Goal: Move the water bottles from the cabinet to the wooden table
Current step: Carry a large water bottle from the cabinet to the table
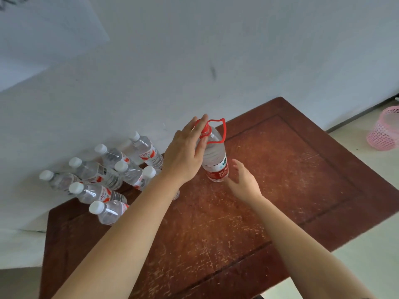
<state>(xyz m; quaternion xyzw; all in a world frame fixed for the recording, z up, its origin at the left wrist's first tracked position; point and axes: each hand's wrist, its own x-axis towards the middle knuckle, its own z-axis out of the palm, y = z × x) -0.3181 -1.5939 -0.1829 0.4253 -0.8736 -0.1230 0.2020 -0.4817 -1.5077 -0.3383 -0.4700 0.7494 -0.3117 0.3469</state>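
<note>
The large water bottle [216, 156], red-capped, stood upright on the wooden table [280, 190]. The left hand [185, 154] rested straight-fingered against its neck; the right hand [244, 180] was spread loosely just beside its base. Small bottles [103, 175] clustered at the table's left edge

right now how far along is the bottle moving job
Done: a cluster of small white-capped bottles stands on the wooden table. In hand: the big red-capped bottle stands there too, left hand open at its neck, right hand open by its base. Left: the cabinet is out of view, so can't tell.
</note>
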